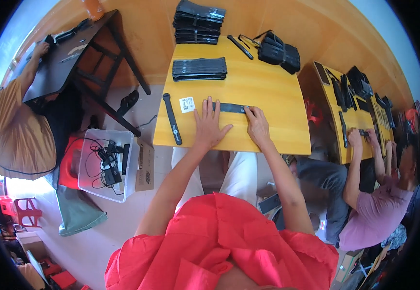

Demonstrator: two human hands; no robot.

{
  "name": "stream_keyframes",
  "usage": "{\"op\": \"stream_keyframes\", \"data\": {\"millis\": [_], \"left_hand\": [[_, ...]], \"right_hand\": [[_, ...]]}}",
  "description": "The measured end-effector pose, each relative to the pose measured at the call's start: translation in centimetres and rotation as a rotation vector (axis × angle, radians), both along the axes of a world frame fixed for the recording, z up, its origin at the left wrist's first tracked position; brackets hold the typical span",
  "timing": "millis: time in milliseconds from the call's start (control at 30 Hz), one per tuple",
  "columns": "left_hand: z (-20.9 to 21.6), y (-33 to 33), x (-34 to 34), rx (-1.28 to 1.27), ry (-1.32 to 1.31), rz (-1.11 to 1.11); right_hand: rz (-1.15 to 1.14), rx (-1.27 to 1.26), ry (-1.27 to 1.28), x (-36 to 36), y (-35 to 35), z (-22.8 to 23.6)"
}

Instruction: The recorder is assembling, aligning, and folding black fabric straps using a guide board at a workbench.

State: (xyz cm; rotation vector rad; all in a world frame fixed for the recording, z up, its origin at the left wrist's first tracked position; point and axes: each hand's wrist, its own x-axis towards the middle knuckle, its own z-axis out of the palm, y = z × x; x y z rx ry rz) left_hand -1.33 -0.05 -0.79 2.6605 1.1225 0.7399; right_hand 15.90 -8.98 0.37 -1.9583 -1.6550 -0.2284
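A flat black strap (231,108) lies crosswise on the yellow table (272,87) in front of me. My left hand (210,127) rests flat over its left end, fingers stretched out. At the right end, my right hand (258,126) has its fingers bent together on the strap's tip. Left of my left hand is a white printed label (187,104). Farther left, another black strap (172,120) with a rounded end lies lengthwise. Beyond my hands sits a low stack of black straps (199,69).
Taller bundled black straps (198,24) stand at the far edge, with another black bundle (280,52) to their right. A clear bin (104,166) of cables is on the floor at left. People work at a dark table (57,60) and another yellow table (347,123).
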Motion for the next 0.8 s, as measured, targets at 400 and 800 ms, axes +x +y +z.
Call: {"op": "stream_keyframes", "data": {"millis": [400,800], "left_hand": [[1.8,0.3,-1.1,-0.171,-0.029,0.008],[4.0,-3.9,-16.3,-0.650,-0.982,0.272]], "right_hand": [[-0.087,-0.079,0.037,0.9,0.5,-0.6],[0.187,-0.086,0.213,-19.8,4.2,2.6]]}}
